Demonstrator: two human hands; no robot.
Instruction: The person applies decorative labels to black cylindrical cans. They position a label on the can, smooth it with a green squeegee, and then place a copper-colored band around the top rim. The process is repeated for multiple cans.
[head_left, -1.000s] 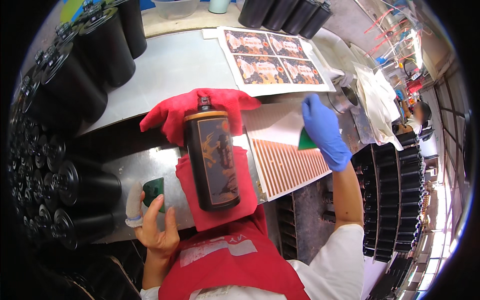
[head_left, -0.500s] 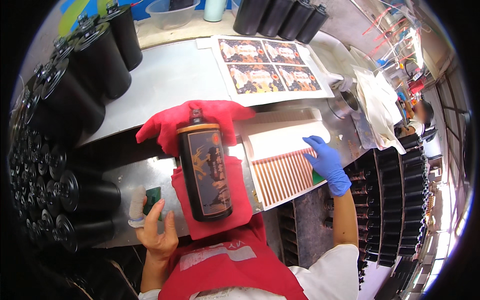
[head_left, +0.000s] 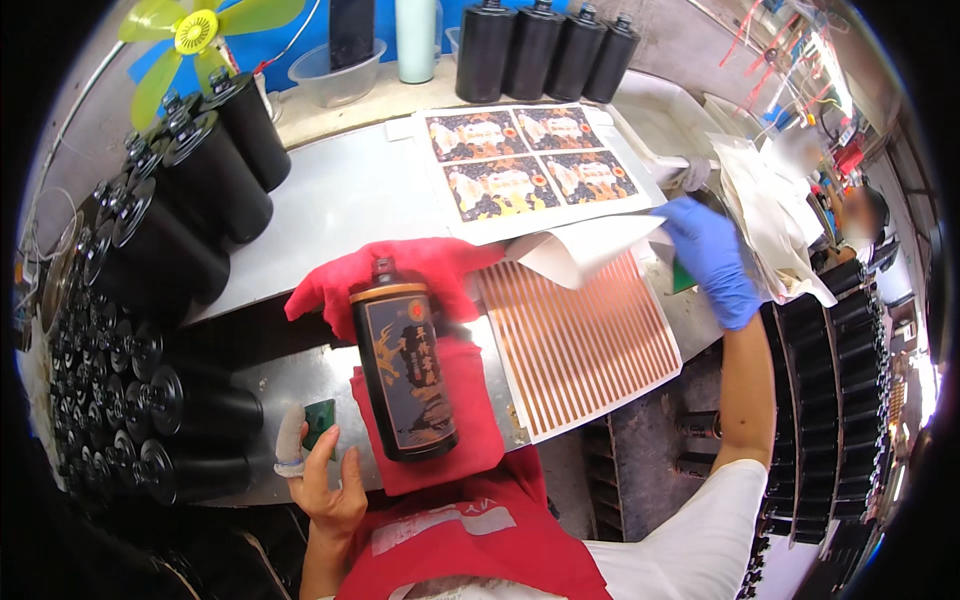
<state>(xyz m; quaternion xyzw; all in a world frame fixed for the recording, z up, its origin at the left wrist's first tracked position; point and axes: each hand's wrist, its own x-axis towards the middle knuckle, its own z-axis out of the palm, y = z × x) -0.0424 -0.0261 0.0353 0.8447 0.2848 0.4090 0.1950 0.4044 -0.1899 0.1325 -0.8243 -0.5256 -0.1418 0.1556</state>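
A black bottle [head_left: 408,375] with a gold band and decorated front lies tilted on a folded red cloth [head_left: 478,430]. To its left my left hand [head_left: 328,492] has its fingers apart, one wrapped in a pale covering. A small dark-green square piece [head_left: 319,418] is beside these fingertips; whether they touch it is unclear. My right hand [head_left: 708,262], in a blue glove, pinches the corner of a white sheet [head_left: 590,245], which curls up off a brown-and-white striped sheet [head_left: 580,345]. A green piece [head_left: 684,277] shows beneath the gloved hand.
Printed sheets [head_left: 590,213] lie beyond the striped sheet. Black bottles [head_left: 215,170] crowd the left side, and several more [head_left: 530,50] stand at the back. A white basin [head_left: 660,120] and plastic bags [head_left: 775,225] are at the right. A green fan [head_left: 195,35] is at the back left.
My right hand has moved away and to the right, lifting the white sheet's corner and uncovering more of the striped sheet. My left hand stays beside the green piece. The view has shifted slightly.
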